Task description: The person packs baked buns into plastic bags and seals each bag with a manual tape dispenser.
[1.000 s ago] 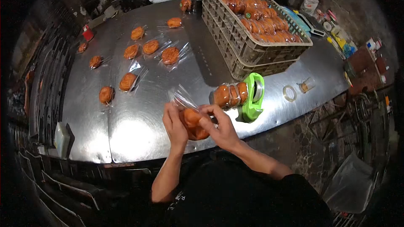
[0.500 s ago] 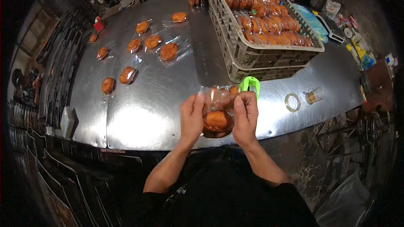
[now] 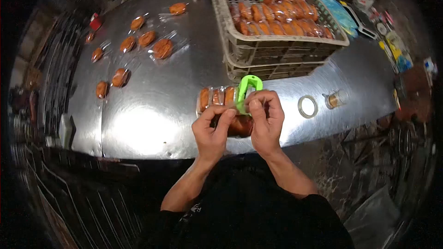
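My left hand [image 3: 211, 131] and my right hand [image 3: 266, 122] pinch the clear plastic bag around a brown round pastry [image 3: 240, 127], near the table's front edge. The bag's top is gathered between my fingertips, close to a green tape dispenser [image 3: 249, 85] standing just beyond. Behind my left hand lies a clear pack of several upright pastries [image 3: 217, 97], partly covered by my fingers.
Several bagged pastries [image 3: 162, 49] lie spread over the left of the metal table [image 3: 184, 76]. A plastic crate [image 3: 286, 41] full of packed pastries stands at the back. To the right are a tape roll [image 3: 308, 106] and a glass mug [image 3: 337, 99].
Both hands have drawn the bag's top together beside the green dispenser; before, it was spread wider. The view has shifted, so the crate and table items appear further left.
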### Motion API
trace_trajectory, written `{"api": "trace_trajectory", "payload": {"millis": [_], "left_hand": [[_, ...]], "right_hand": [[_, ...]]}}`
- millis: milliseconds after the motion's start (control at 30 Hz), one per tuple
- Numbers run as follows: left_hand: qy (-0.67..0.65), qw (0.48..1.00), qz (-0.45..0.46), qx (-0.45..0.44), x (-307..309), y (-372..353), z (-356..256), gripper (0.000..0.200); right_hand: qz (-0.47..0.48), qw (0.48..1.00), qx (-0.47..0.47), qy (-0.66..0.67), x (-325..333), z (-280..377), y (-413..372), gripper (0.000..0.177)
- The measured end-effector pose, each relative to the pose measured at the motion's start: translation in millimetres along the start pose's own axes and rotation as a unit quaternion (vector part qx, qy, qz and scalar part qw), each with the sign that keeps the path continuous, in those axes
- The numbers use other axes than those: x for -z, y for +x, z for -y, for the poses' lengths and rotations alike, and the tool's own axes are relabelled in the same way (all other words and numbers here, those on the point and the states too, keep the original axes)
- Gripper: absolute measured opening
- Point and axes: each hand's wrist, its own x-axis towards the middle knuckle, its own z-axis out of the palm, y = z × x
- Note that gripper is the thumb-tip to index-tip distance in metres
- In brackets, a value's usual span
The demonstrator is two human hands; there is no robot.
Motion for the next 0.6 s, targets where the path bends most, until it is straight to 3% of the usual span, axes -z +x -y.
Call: {"api": "trace_trajectory", "payload": {"millis": [67, 167, 200, 233, 267, 333, 367, 400, 433, 500, 533, 600], "left_hand": [[-0.052, 0.998, -0.020, 0.024, 10, 0, -6, 0.019], [-0.168, 0.982, -0.060, 0.060, 30, 2, 5, 0.019], [-0.220, 0.967, -0.088, 0.088, 35, 2, 7, 0.019], [-0.272, 0.948, -0.117, 0.117, 42, 1, 10, 0.019], [-0.276, 0.947, -0.126, 0.109, 51, 1, 10, 0.020], [-0.190, 0.960, -0.179, 0.100, 58, -5, 0, 0.020], [-0.149, 0.964, -0.201, 0.095, 62, -6, -4, 0.020], [-0.135, 0.974, -0.180, 0.033, 75, -11, 3, 0.019], [-0.033, 0.981, -0.182, -0.058, 92, -9, 9, 0.018], [0.172, 0.941, -0.176, -0.232, 127, -4, 19, 0.016], [0.062, 0.976, -0.148, -0.146, 139, -8, 22, 0.011], [-0.043, 0.993, -0.071, -0.088, 167, -10, 30, 0.010]], "right_hand": [[-0.003, 0.998, 0.027, -0.050, -13, 3, 4, 0.010], [-0.015, 0.969, 0.171, -0.179, -32, -16, 2, 0.013], [0.023, 0.921, 0.298, -0.250, -35, -18, -2, 0.022], [0.111, 0.895, 0.341, -0.264, -40, -19, -4, 0.028], [0.117, 0.892, 0.304, -0.313, -55, -19, -6, 0.027], [0.143, 0.926, 0.199, -0.288, -79, -26, -19, 0.026], [0.161, 0.955, 0.134, -0.211, -86, -36, -25, 0.026], [0.193, 0.960, 0.096, -0.180, -91, -41, -28, 0.027], [0.220, 0.962, 0.055, -0.150, -96, -45, -29, 0.027], [0.308, 0.933, 0.023, -0.186, -103, -43, -25, 0.028], [0.271, 0.914, 0.174, -0.245, -116, -43, -22, 0.027], [0.268, 0.922, 0.123, -0.251, -133, -34, -21, 0.024]]}}
